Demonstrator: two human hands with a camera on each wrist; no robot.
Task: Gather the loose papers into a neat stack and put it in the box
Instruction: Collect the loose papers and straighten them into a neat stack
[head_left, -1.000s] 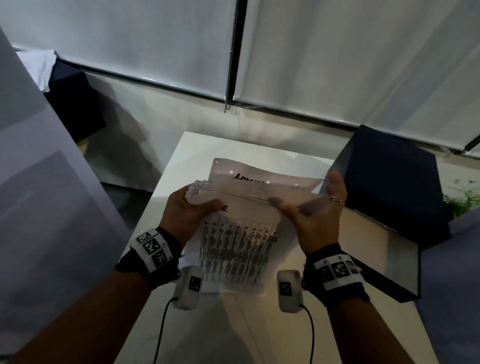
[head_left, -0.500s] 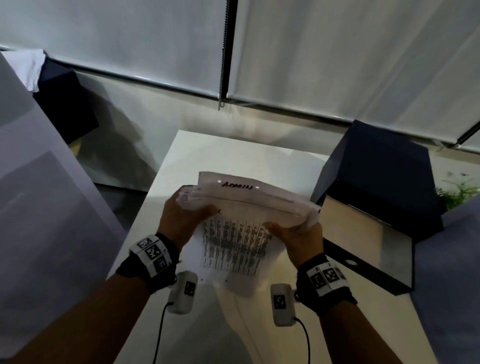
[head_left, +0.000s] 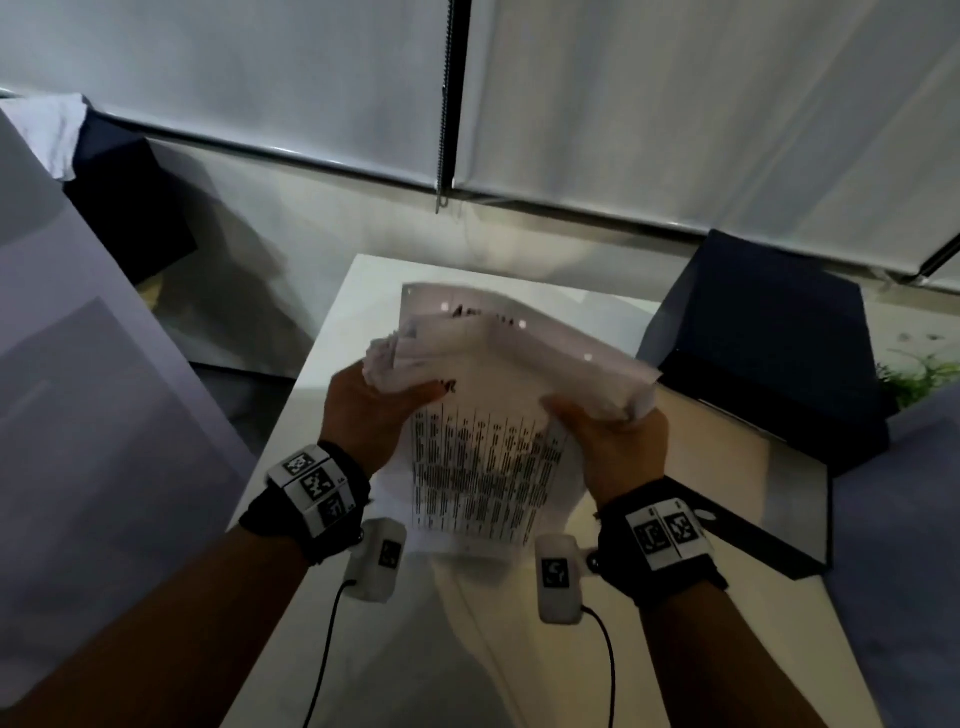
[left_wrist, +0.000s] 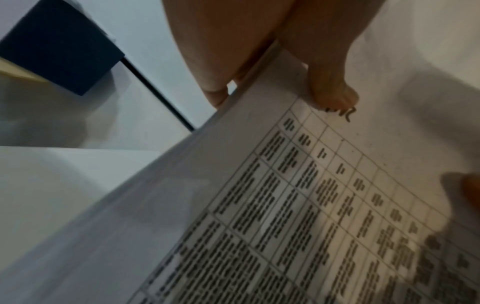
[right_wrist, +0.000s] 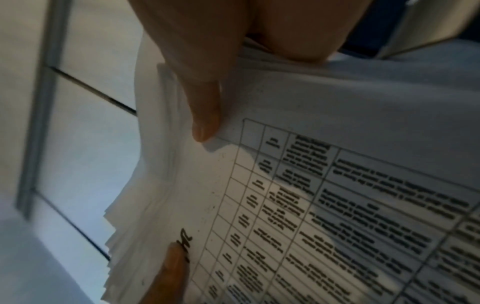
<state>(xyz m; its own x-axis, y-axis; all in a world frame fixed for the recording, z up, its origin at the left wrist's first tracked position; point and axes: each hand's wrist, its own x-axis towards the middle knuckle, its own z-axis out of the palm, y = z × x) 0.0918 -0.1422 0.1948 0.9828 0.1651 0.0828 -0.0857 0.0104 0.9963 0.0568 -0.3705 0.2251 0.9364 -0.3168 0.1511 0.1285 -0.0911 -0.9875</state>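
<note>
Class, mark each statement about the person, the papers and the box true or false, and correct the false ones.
1. Both hands hold the stack of papers. True: the left hand and the right hand each grip a side.
2. The stack already lies inside the box. False: it is held above the white table, left of the box.
3. The sheet facing the person carries a printed table. True.
4. The paper edges are perfectly flush. False: at the left hand they fan out unevenly.
5. The box is bright red. False: it is dark blue.
</note>
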